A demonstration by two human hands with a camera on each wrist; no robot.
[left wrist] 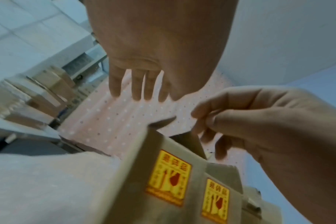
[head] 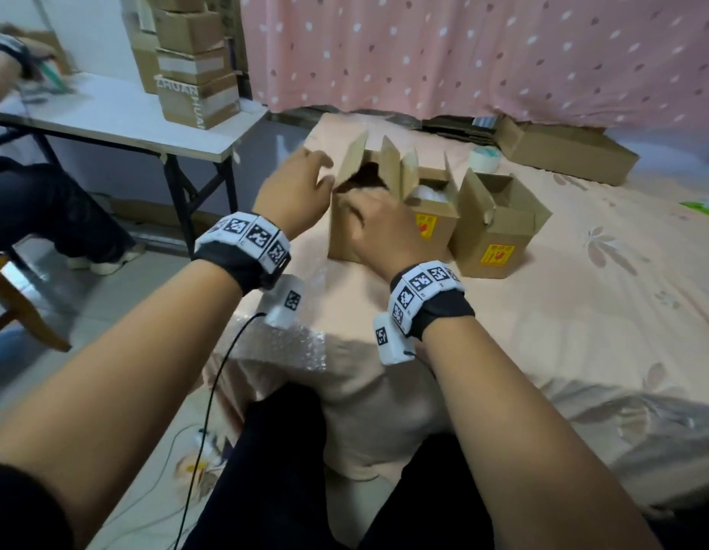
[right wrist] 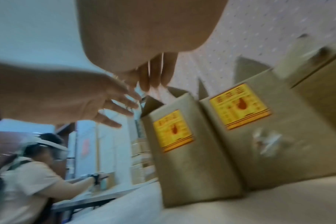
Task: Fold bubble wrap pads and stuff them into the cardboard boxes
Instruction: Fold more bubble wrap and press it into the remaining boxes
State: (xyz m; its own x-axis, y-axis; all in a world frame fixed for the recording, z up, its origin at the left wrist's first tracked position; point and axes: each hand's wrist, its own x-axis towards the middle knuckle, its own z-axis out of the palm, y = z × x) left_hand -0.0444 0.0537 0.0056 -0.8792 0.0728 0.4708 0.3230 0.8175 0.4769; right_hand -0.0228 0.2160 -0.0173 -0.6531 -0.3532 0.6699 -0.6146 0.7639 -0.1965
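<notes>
Three open cardboard boxes stand in a row on the bed. The left box [head: 344, 232] [left wrist: 140, 174] [right wrist: 182, 159] has its flaps up and a dark inside. White bubble wrap [head: 428, 196] fills the middle box [head: 436, 232], and the right box [head: 499, 240] looks empty. My left hand [head: 301, 184] [left wrist: 138, 86] hovers at the left box's left flap, fingers spread and straight, holding nothing. My right hand [head: 376, 228] [left wrist: 240, 121] is over that box's front rim, fingers loosely bent with nothing between them. A loose bubble wrap sheet [head: 281, 343] lies near the bed's front edge.
A tape roll [head: 485, 158] and a long flat carton [head: 563, 152] lie behind the boxes by the pink curtain. A white folding table [head: 118, 121] with stacked cartons [head: 194, 73] stands to the left, where another person [right wrist: 29, 174] works. A black cable [head: 209, 410] hangs from my left wrist.
</notes>
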